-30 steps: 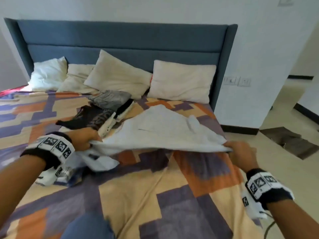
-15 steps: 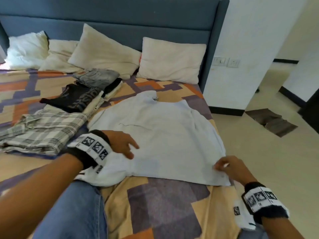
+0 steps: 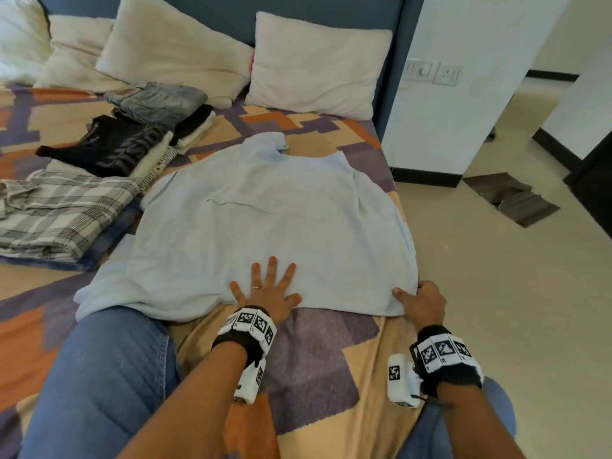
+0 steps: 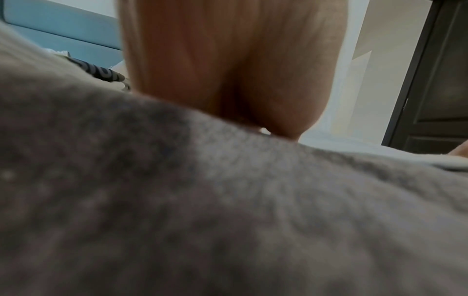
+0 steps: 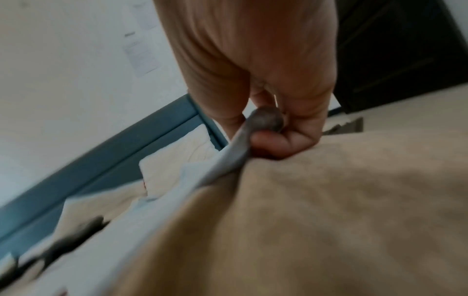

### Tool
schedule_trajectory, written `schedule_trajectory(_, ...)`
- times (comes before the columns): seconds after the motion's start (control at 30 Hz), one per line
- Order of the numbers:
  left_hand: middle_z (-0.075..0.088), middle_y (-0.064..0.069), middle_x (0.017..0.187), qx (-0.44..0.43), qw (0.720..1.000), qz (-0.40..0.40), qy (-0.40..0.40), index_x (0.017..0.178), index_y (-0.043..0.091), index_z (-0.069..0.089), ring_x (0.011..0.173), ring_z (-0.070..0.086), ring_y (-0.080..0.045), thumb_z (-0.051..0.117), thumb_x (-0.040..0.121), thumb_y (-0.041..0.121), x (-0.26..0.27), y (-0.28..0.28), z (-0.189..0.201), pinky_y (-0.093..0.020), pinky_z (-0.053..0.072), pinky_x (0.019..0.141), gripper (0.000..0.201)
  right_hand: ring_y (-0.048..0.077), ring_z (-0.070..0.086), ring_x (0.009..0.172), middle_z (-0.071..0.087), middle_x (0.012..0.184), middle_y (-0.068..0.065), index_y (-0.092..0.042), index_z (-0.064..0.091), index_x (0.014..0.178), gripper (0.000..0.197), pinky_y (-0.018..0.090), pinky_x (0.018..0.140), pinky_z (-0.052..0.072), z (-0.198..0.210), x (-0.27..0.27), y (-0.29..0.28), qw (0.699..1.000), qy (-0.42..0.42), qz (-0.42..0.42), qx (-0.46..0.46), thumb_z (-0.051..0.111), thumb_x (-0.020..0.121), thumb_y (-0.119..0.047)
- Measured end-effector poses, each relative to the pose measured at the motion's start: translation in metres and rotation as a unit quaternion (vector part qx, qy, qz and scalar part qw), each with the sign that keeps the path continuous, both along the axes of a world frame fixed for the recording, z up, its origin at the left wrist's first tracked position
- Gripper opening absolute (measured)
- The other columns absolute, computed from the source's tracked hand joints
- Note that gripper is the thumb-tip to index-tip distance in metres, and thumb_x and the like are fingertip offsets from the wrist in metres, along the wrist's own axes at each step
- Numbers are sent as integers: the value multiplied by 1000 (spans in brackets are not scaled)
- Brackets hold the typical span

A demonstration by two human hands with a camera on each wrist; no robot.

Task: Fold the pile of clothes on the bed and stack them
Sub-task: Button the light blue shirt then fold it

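Clothes (image 3: 66, 210) already folded lie left of the pale blue shirt (image 3: 271, 220), which is spread flat on the bed (image 3: 314, 359). Our left hand (image 3: 266, 291) presses flat, fingers wide, on its near edge. Our right hand (image 3: 422, 301) pinches its near right corner. We think it is soft, light and floppy, so we should hold it by the corners.

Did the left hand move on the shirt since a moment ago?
Yes. The left hand slid right along the shirt hem, away from the plaid clothes and toward the right hand. It now lies flat, fingers spread.
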State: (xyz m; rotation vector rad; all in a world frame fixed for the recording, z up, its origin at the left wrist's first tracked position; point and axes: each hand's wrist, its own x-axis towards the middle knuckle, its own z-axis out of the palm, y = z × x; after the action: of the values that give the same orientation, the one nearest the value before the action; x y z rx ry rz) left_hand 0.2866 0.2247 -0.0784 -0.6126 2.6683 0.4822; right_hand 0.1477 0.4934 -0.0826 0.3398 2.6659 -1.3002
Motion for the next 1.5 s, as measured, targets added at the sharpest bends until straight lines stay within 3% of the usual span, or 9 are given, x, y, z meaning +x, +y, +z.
schedule_trajectory(0.17,-33,11,155,6,1000,-6,9,145,53,-17,145,-25,-26,22,97,64,10,5,4,-71,-12,106,63,26,59,72,64,98,17,-5,61,112,24,30,51,49,12,20,7,956,32,-157,-246,64,89,-2)
schedule_trajectory(0.37,-27,3,159,7,999,-31,-16,148,53,-6,148,-14,-30,28,100,56,22,14,16,-65,4,114,60,45,50,119,51,130,26,-11,50,132,52,52,96,47,23,48,8,975,36,-214,-38,58,83,3)
schedule_trajectory(0.53,44,-2,146,101,995,14,24,124,37,60,128,46,-27,60,87,51,-22,-20,43,-44,36,109,40,36,60,102,66,104,17,-8,64,113,32,39,88,49,62,7,-13,988,135,-68,-14,51,86,4)
schedule_trajectory(0.63,62,-3,124,158,978,57,124,111,26,69,115,58,-23,66,88,38,-56,-49,67,-25,42,96,26,35,63,94,65,91,12,-9,67,103,23,36,83,50,83,-33,-43,991,126,37,-20,55,88,2)
schedule_trajectory(0.93,52,-7,140,90,965,45,240,129,15,59,131,46,-24,67,90,22,-171,-152,70,-29,31,108,41,41,55,117,65,120,21,-2,69,106,25,47,105,42,77,-224,-145,970,133,185,82,48,92,1)
schedule_trajectory(1.07,27,-3,158,60,971,10,231,145,23,42,145,25,-21,61,94,28,-240,-182,45,-37,18,118,55,34,53,110,59,112,18,-6,63,108,21,35,92,42,58,-293,-182,952,90,242,165,48,94,-3)
schedule_trajectory(1.3,-8,3,163,-45,998,-21,34,150,49,-3,145,12,-37,47,89,65,-305,-226,-18,-49,11,117,81,29,58,94,54,91,7,-11,54,87,29,37,82,45,36,-339,-239,895,61,339,282,63,91,-38)
schedule_trajectory(1.4,-11,8,162,-21,999,-7,46,149,51,-8,144,13,-35,50,86,67,-304,-228,-21,-51,17,116,86,36,58,110,62,112,16,-5,62,107,34,38,87,45,39,-340,-237,920,5,326,216,68,91,-33)
schedule_trajectory(1.5,-12,6,162,-14,999,-17,44,149,49,-9,145,13,-34,45,87,69,-298,-227,-17,-47,15,117,85,39,57,115,61,122,22,2,60,119,41,43,96,45,61,-352,-204,980,16,145,135,66,92,-28)
